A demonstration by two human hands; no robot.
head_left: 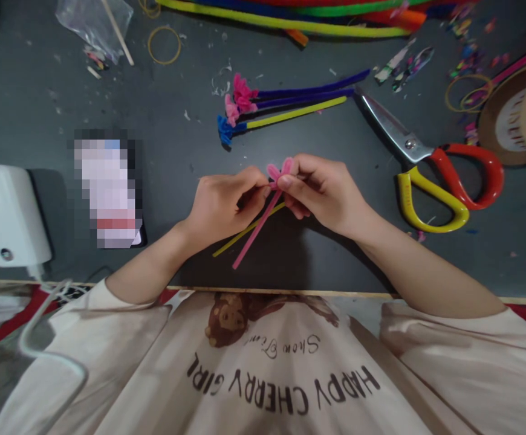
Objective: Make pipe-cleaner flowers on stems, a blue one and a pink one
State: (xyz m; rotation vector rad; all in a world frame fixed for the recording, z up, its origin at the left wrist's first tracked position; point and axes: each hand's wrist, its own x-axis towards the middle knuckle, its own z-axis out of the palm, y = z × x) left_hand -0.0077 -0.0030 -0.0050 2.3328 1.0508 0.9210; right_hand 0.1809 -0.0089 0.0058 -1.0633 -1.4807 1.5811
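A pink pipe cleaner (257,231) is bent into small loops at its top, and its straight end slants down to the left. My left hand (227,199) pinches it from the left, near the base of the loops. From the right, my right hand (324,190) grips the loops between thumb and fingers. Beneath the hands a yellow-green pipe cleaner (231,243) runs slantwise, partly hidden by them. Beyond the hands lie pipe-cleaner flowers with pink heads (243,93) on dark blue stems, and one with a blue head (225,130) on a yellow stem.
Scissors (410,145) with red and yellow handles lie at the right, beside a cardboard spool (490,130). Long coloured pipe cleaners (285,25) stretch along the back. At the left are a phone (109,193), a white power bank (6,214) with a cable, and a plastic bag (93,24).
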